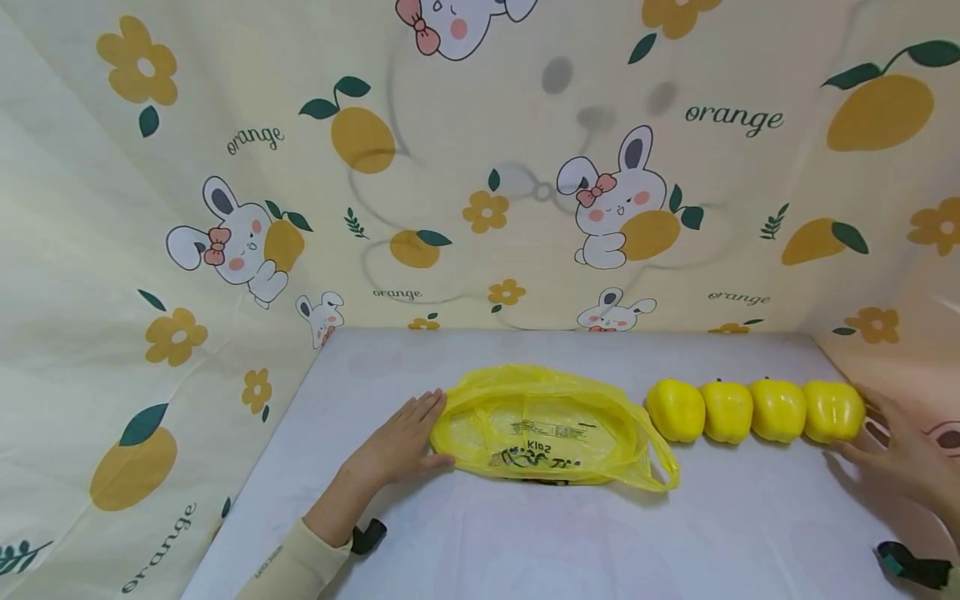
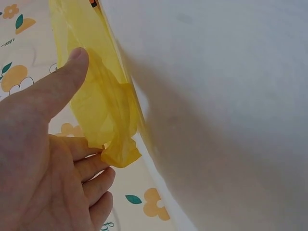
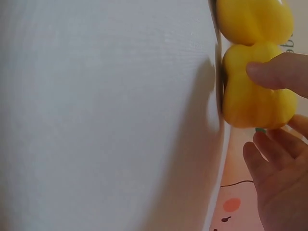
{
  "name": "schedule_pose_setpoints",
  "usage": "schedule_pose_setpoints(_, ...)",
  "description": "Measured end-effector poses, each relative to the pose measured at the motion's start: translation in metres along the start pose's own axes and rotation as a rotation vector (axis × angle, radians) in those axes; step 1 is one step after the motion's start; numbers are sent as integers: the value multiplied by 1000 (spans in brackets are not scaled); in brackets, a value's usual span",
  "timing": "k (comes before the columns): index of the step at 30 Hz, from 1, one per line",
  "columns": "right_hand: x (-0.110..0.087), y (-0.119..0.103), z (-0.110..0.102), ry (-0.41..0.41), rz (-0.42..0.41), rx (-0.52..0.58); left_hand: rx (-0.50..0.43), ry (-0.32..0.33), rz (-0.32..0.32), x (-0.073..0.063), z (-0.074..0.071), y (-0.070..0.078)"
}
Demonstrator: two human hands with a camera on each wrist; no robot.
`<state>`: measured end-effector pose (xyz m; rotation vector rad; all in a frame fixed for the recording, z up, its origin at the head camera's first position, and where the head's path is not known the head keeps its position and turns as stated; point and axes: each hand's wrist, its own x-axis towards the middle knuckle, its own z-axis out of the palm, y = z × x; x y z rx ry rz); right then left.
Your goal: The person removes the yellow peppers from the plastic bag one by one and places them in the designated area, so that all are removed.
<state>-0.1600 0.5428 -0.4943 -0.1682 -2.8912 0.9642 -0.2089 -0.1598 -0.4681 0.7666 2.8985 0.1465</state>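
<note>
A yellow plastic bag (image 1: 555, 417) with dark print lies on the table, its mouth spread wide and a handle loop at its right end. My left hand (image 1: 401, 437) rests at the bag's left end, thumb in front and fingers behind, without curling round it. In the left wrist view the fingers touch the thin yellow plastic (image 2: 103, 96). Several yellow bell peppers (image 1: 727, 411) stand in a row right of the bag. My right hand (image 1: 900, 454) is at the rightmost bell pepper (image 3: 257, 103), fingers spread loosely about its end and thumb over its near side.
The white table (image 1: 510, 542) carries the bag and peppers. A patterned cloth (image 1: 480, 167) with rabbits and oranges hangs behind and at both sides. Dark straps (image 1: 367, 537) sit at both wrists.
</note>
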Motion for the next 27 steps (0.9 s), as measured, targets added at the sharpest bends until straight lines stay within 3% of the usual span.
schedule_pose_setpoints(7, -1, -7, -1, 30, -11, 3, -1, 9, -2, -2, -1, 0)
schedule_pose_setpoints(14, -6, -27, -3, 103, -16, -108, 3, 5, -13, -5, -2, -1)
schedule_pose_setpoints(21, -10, -59, 1, 132, -121, -183, 27, 25, -11, -10, -7, -1)
schedule_pose_setpoints(27, -15, -85, 13, 147, -260, -175, 92, 72, 14, -14, -12, 0)
